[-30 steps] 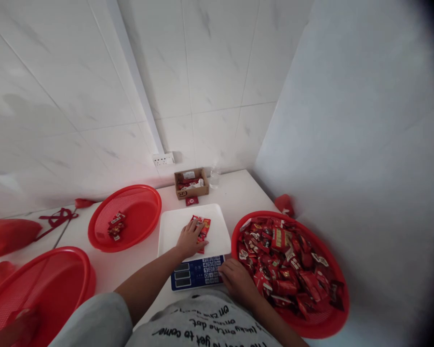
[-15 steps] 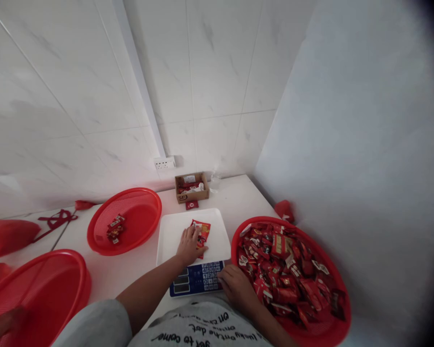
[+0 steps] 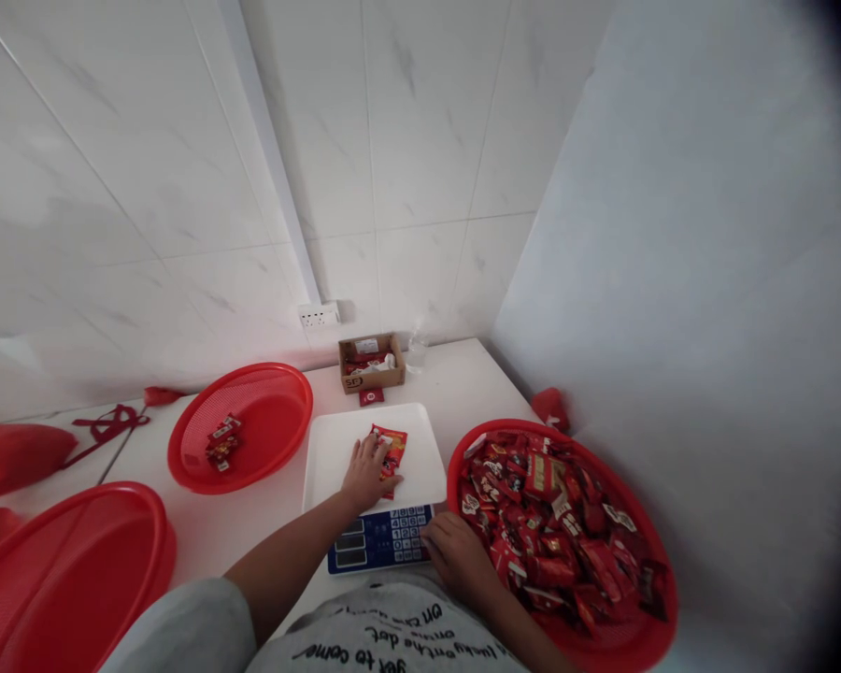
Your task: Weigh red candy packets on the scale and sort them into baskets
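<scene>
My left hand (image 3: 365,475) lies palm down on a red and orange snack packet (image 3: 396,443), with its fingers and thumb apart. The packet rests on the white tray (image 3: 329,444) of a digital scale and is partly covered by the hand. My right hand (image 3: 457,551) is at the right edge of the scale's blue keypad (image 3: 385,540), close to the rim of a full red basket (image 3: 637,495). Its fingers are curled together, and their inner side is hidden. Many red-wrapped snacks (image 3: 547,523) fill that basket.
A red basket (image 3: 280,411) at the left holds a few small packets (image 3: 222,444). Another red basket (image 3: 158,523) stands nearer, at the lower left. Behind the scale are a small cardboard box (image 3: 385,379), a red packet (image 3: 371,396) and a clear plastic item (image 3: 416,357). Walls bound the back and right.
Another person's hand, earlier over the lower-left basket, is out of view. Both my hands and the packet on the scale stay practically still.
</scene>
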Tool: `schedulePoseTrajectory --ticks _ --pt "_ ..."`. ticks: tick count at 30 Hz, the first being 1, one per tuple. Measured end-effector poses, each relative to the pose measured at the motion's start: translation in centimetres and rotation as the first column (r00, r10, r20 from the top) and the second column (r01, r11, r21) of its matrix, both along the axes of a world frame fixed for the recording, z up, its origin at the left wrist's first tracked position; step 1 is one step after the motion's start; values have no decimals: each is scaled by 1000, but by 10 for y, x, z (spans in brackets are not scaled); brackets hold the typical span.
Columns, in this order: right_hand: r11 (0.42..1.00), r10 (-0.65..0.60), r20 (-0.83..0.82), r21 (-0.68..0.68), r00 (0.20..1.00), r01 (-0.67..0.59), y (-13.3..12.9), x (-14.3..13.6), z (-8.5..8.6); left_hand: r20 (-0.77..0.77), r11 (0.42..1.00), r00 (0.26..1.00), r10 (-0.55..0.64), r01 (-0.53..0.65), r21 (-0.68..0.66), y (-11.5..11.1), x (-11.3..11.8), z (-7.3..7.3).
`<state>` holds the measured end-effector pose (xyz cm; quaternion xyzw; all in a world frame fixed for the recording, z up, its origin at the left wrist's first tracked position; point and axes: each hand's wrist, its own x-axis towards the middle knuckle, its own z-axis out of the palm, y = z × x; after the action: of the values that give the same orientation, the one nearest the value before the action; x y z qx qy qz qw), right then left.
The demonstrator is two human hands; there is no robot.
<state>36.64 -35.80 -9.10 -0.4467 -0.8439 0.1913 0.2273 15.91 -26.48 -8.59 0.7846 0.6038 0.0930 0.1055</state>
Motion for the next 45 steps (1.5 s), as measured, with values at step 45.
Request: schedulePoseTrajectory --ticks 45 --pt "999 -1 8 42 1000 1 0 1 -5 -30 979 978 -205 205 -5 9 -13 6"
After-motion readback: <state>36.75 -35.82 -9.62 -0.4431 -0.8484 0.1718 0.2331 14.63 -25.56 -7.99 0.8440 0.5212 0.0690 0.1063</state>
